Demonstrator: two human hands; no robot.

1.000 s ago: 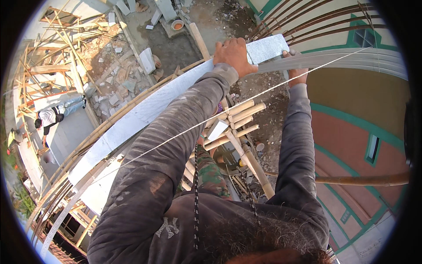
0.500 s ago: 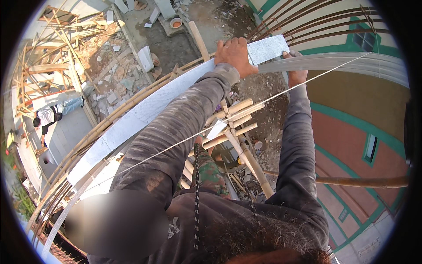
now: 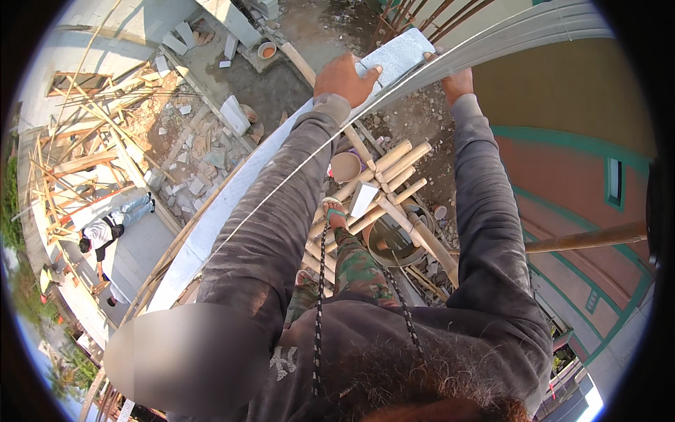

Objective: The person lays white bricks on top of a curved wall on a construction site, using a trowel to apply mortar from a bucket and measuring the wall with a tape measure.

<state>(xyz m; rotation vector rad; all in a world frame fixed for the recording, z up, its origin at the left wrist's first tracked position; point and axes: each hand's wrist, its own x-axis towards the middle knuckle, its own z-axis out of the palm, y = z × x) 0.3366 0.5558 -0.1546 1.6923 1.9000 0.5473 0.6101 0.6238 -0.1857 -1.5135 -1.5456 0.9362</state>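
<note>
A pale lightweight concrete block (image 3: 397, 55) lies on top of a narrow wall (image 3: 190, 257) of the same pale material. At the block's left end my left hand (image 3: 344, 79) is closed, its thumb pressed against the block by the joint. My right hand (image 3: 457, 83) grips the opposite end, with its fingertips at the block's edge and part of the hand hidden behind the string and grey band. A taut white string (image 3: 285, 181) runs over my left forearm and close along the block's near side.
Below me, bamboo poles (image 3: 401, 165) form a scaffold with a white block piece (image 3: 363, 199) on it. A bucket (image 3: 346, 167) and a round tub of water (image 3: 394, 239) sit lower. Rebar (image 3: 460, 20) rises beyond the block. A person (image 3: 112, 228) bends far left, near rubble (image 3: 204, 151).
My view has shifted, bringing my foot and the bucket into sight. Both hands remain at the block's ends, and the block appears more tilted in the picture.
</note>
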